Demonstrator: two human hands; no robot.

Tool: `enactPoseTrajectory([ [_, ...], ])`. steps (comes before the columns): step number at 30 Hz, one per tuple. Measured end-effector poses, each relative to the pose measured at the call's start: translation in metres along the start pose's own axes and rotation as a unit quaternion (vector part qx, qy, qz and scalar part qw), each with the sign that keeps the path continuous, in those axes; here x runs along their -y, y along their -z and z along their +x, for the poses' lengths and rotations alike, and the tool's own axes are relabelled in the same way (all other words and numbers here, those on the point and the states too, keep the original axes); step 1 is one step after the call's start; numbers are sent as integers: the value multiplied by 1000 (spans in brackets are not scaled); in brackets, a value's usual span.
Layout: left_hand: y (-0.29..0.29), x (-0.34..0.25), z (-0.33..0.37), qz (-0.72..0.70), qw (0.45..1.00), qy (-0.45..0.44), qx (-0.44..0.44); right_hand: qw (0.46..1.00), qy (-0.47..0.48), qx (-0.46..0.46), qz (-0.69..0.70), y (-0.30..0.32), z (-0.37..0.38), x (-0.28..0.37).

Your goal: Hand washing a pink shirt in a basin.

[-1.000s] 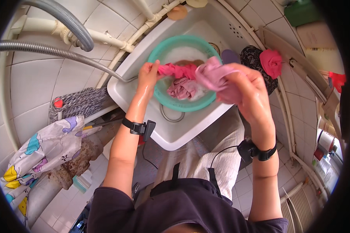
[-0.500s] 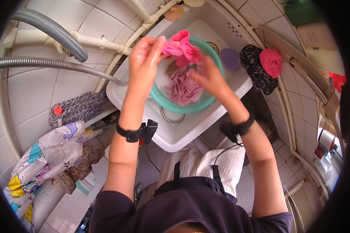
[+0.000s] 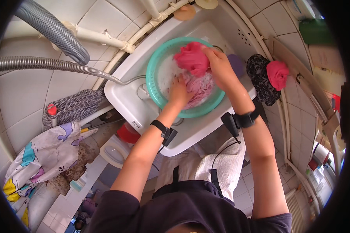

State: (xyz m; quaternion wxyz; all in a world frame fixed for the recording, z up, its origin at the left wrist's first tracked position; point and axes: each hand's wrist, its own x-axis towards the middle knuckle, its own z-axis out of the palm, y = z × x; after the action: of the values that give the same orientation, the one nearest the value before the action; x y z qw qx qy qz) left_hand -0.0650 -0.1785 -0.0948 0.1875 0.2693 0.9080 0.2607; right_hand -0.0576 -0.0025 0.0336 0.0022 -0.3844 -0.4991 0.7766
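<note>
A turquoise plastic basin (image 3: 151, 90) with soapy water stands in a white sink (image 3: 122, 95). My right hand (image 3: 221, 69), above the basin's right side, is closed on the edge of a bright pink cloth (image 3: 191, 59), which hangs bunched over the suds and is slightly blurred. My left hand (image 3: 179, 94) reaches into the basin's lower middle. Its fingers are stretched out and apart from the thumb, touching a paler pink, wet, crumpled cloth (image 3: 200, 91); the fingertips are partly lost in foam.
Metal hoses (image 3: 58, 64) run in from the left. A black patterned cloth (image 3: 257, 77) and a pink bunched cloth (image 3: 278, 75) hang by the sink's right edge. A purple disc (image 3: 236, 65) lies beside the basin, a grey mop head (image 3: 79, 106) left of the sink.
The bright pink cloth has passed from my left hand to my right and hangs over the basin. My left hand has come down into the basin, onto the paler cloth.
</note>
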Motion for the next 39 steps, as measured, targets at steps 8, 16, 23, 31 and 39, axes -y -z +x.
enactPoseTrajectory([
  [8,8,-10,-29,-19,983,-123,137,985,61,99,130,-37,-62,72],
  [16,-10,-2,-15,-199,956,-103,189,954,119,-104,-253,65,69,-140],
  [23,65,-6,8,-703,589,397,18,816,222,-170,-506,19,94,-146],
  [31,36,31,22,-833,487,213,153,843,215,0,-493,-65,-33,-100],
  [39,-10,-14,19,-849,456,268,-8,861,182,-85,-467,-37,21,-85],
])
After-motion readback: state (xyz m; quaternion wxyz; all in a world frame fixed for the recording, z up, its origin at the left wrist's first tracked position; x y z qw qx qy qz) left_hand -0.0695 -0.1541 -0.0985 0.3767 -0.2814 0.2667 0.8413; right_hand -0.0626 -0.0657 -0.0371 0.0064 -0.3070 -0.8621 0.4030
